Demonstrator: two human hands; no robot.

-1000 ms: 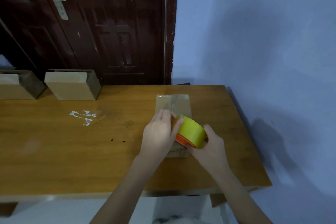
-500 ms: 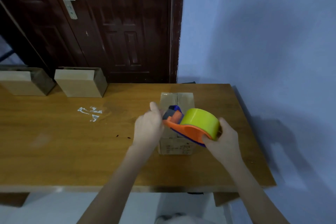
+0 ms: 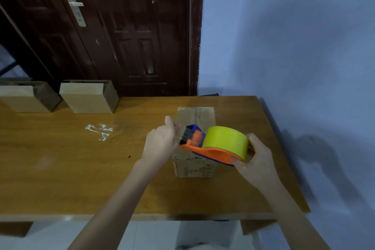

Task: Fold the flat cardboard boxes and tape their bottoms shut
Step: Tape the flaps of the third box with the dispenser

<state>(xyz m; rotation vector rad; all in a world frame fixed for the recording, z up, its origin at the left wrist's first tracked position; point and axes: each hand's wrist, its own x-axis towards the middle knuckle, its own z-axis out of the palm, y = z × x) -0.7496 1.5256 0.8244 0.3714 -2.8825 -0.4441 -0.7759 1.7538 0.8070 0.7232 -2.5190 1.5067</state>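
The right hand (image 3: 257, 160) grips the orange tape holder with its yellow-green roll (image 3: 218, 146); the left hand (image 3: 162, 142) pinches at its front – over the small brown cardboard box (image 3: 194, 166) near the table's right edge (image 3: 284, 148). The tape might stick on crooked if the box slides.

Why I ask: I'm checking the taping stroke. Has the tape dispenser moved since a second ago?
Yes. The tape dispenser has swung toward the table's right edge, away from the left hand; the box stays put.
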